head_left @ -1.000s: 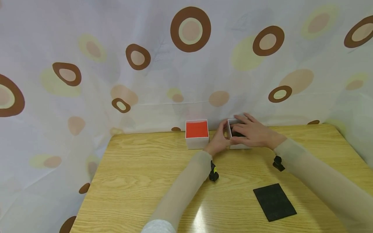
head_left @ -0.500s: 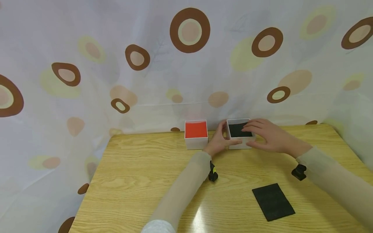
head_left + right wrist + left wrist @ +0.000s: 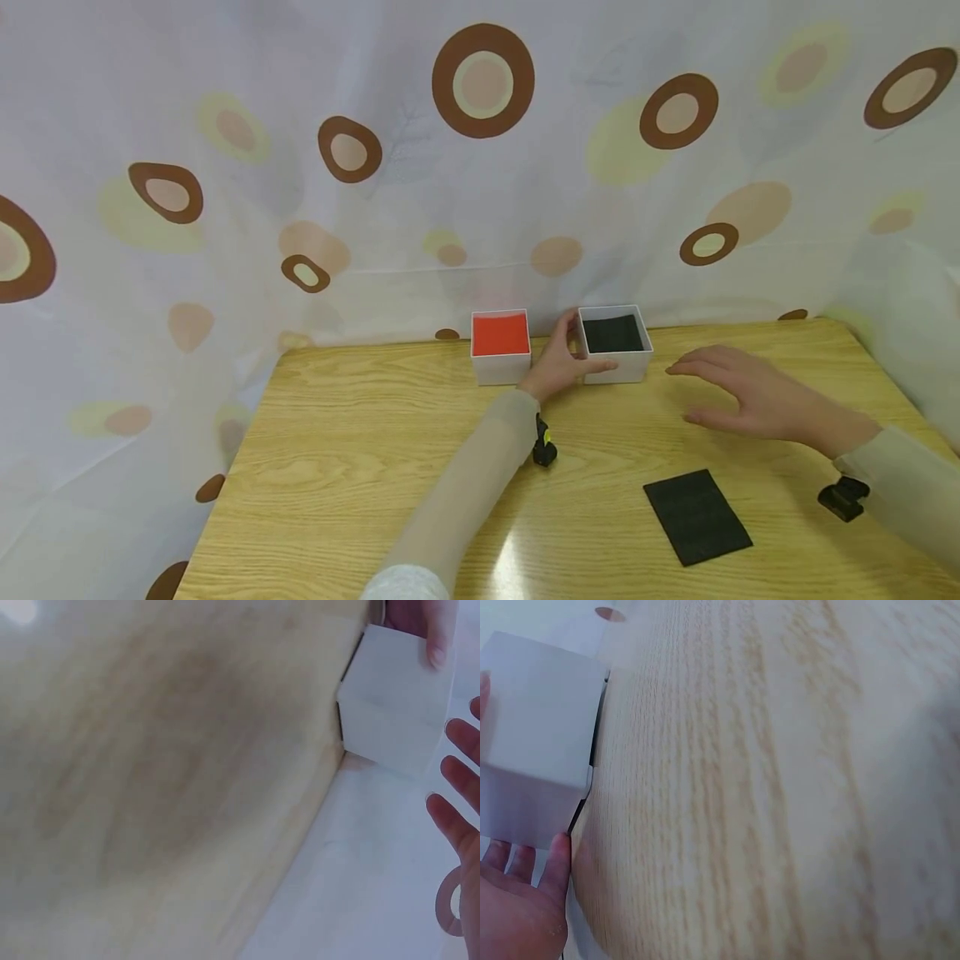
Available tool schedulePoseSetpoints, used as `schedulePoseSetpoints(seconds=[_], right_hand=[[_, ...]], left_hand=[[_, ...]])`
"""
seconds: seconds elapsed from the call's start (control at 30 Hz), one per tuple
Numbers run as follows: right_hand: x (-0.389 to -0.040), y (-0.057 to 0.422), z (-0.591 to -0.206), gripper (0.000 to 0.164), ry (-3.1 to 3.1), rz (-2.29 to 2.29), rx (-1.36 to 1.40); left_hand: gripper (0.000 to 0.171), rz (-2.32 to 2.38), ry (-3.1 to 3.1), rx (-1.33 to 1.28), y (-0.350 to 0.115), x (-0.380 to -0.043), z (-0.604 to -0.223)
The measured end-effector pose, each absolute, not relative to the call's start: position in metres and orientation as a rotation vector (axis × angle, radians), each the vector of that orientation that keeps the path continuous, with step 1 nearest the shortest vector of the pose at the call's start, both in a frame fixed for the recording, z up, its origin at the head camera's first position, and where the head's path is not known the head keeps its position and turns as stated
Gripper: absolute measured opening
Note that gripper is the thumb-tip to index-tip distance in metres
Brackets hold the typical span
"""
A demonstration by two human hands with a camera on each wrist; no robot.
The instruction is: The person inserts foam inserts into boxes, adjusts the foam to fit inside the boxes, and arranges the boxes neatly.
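Near the table's back edge stands an open-topped white box (image 3: 628, 367) with a flat black piece (image 3: 613, 334) inside. My left hand (image 3: 557, 367) holds it at its left front corner, thumb across the front wall and fingers along the left side. In the left wrist view, those fingertips (image 3: 557, 855) meet the white wall. My right hand (image 3: 757, 396) hovers over the table to the right of the box, empty, fingers loosely extended. The right wrist view shows its fingers (image 3: 450, 817) apart from the box.
Left of my left hand is a second white box (image 3: 501, 372) holding a red piece (image 3: 500, 335). A thin black rectangular sheet (image 3: 697, 517) lies on the wooden table (image 3: 360, 450), front right. A patterned curtain (image 3: 420, 183) hangs right behind both boxes.
My right hand has come out of the right-hand box and moved right and toward me, uncovering the black piece. The left hand has stayed at the box.
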State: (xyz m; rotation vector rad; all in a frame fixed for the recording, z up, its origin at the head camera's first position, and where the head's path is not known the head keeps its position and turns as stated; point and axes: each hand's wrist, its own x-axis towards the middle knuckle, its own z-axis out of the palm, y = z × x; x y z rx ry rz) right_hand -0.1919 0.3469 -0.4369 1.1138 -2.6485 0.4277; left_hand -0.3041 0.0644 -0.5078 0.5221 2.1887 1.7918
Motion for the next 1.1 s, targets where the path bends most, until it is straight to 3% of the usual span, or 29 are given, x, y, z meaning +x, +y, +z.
schedulePoseSetpoints(seconds=[0.37,0.9,1.1], right_hand=[[-0.143,0.363,-0.466,0.064,-2.705,0.502,1.119],[-0.098,0.372,-0.506,0.109,-2.707,0.616,1.277],[-0.097,0.371,-0.506,0.104,-2.651,0.531,1.294]], left_hand=[[0.104,1.781,2.192,0.491,0.063,-0.302,-0.505],[0.106,1.779,2.195,0.507,0.065,-0.307,-0.509],[0.105,1.782,2.193,0.499,0.065,-0.304,-0.507]])
